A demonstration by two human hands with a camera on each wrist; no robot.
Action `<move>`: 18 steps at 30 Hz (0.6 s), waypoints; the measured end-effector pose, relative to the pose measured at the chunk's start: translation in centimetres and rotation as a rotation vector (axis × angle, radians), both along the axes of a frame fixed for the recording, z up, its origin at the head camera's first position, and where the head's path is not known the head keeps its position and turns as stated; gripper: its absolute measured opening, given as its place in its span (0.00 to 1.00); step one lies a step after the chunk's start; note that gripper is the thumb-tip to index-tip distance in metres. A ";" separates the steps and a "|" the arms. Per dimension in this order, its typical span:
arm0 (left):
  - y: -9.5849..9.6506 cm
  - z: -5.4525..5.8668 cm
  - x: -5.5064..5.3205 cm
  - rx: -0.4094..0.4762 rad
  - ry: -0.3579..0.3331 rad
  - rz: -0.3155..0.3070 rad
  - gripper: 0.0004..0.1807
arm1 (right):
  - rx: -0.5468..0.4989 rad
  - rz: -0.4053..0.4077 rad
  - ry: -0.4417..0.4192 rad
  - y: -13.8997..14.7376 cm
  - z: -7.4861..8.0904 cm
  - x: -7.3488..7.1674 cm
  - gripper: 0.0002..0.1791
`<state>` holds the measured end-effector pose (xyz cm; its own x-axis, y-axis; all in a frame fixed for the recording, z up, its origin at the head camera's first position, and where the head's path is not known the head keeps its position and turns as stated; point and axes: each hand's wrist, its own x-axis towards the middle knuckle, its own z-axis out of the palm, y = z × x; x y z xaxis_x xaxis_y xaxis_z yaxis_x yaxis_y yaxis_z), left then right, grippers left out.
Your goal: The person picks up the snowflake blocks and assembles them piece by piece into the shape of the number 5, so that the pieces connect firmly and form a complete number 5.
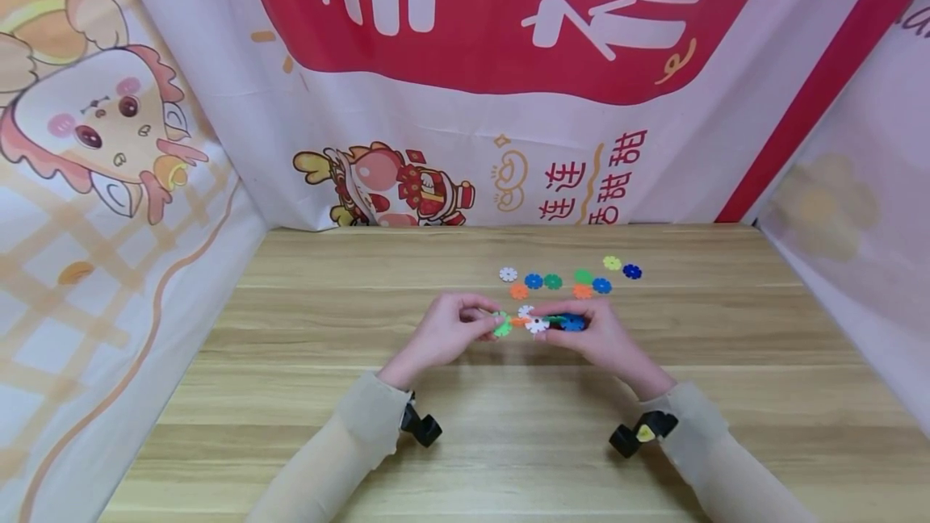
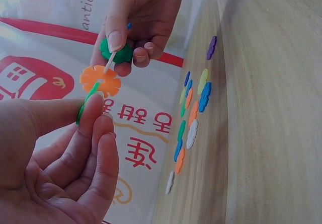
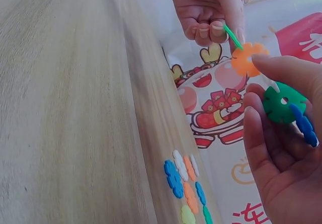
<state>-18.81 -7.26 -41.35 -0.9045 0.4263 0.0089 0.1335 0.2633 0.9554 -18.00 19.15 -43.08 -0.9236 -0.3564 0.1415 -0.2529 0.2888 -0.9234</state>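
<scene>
Five flower-shaped discs, slotted into one chain, stretch from fingertips to fingertips! At one end, the left hand has thumb and fingers pinching the light green disc, its other fingers loosely curled. Just off those fingertips sits the orange disc, face wide to the left wrist view and joined to the light green. Across comes the right hand, thumb and fingers curled in a grip on the white disc, which slots into the orange. And look inside that curl: the dark green disc nestles between right thumb and fingers, the blue disc fixed to it, nearer the palm! On the table, beyond both sets of fingertips, lies a scatter of loose discs: whites, oranges, blues, greens. Farthest past the right fingers rest a yellow disc and, just beside it, a dark blue-purple disc.
</scene>
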 end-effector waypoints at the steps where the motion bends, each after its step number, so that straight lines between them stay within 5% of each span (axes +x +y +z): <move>1: 0.0 0.0 0.0 0.004 -0.001 -0.001 0.10 | -0.003 0.001 0.004 -0.1 -0.1 0.0 0.15; 18: 0.6 -0.4 0.1 -0.017 0.052 0.003 0.09 | -0.025 -0.089 0.028 -1.0 -0.2 0.2 0.07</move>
<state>-18.71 -6.70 -41.77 -0.9044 0.4240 0.0484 0.1816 0.2797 0.9427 -17.78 18.19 -43.33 -0.9470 -0.2691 0.1753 -0.2529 0.2887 -0.9234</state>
